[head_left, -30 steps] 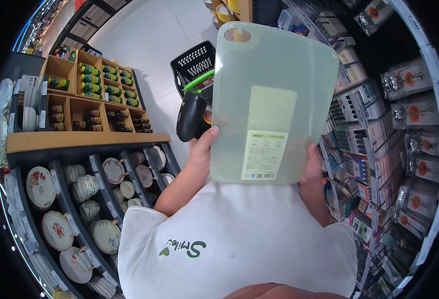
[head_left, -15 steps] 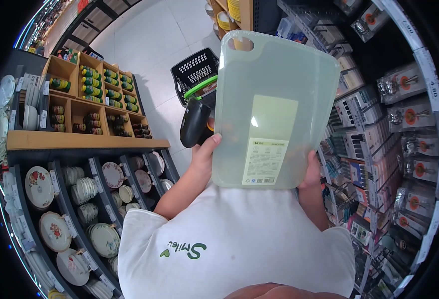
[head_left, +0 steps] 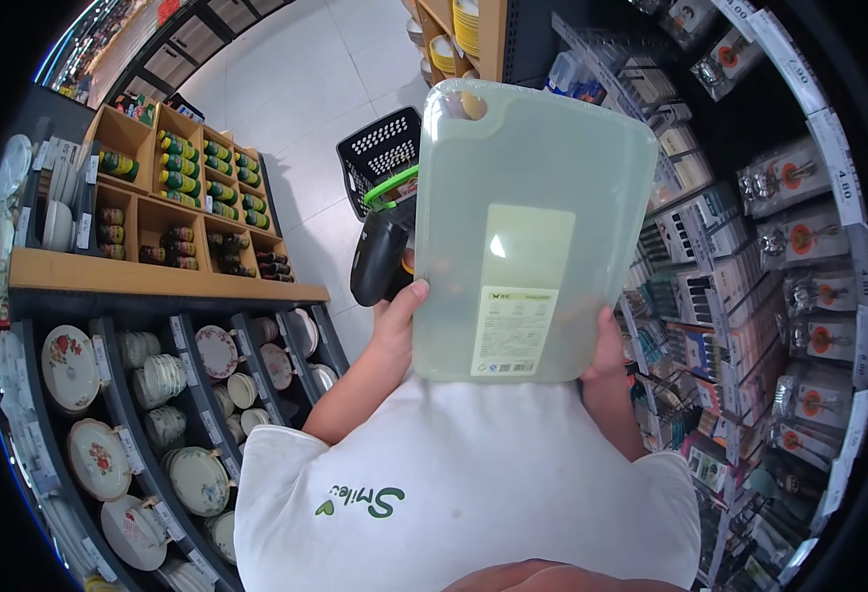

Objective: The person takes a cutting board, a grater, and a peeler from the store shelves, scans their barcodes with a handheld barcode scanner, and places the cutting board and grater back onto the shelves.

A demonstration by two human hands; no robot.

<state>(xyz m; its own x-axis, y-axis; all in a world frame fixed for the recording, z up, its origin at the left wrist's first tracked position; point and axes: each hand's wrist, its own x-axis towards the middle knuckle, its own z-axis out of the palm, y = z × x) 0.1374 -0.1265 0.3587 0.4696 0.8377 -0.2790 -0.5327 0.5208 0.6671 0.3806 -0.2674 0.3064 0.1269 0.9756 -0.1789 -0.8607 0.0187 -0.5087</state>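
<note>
A pale green translucent cutting board [head_left: 597, 222] with a label and a corner hole is tilted up in front of my chest. My left hand [head_left: 396, 321] grips its left edge, thumb on the near face and the other fingers mostly hidden. At the lower right edge, my right hand [head_left: 604, 347] is closed round the board, its fingers partly behind it. Just beyond my left hand is a rounded black object [head_left: 379, 255] whose kind I cannot make out. Behind it stands a black shopping basket [head_left: 380, 148] with a green handle [head_left: 391, 184], partly covered by the board.
To the left, a wooden rack [head_left: 158, 278] holds jars and bottles above dark shelves with plates [head_left: 71, 368] and bowls [head_left: 164, 377]. On the right hang packaged utensils [head_left: 809, 242] on a display wall. Pale floor tiles [head_left: 296, 109] run between the shelves.
The cutting board has shifted slightly left and down in view, with both hands still on it. The surroundings have shifted slightly.
</note>
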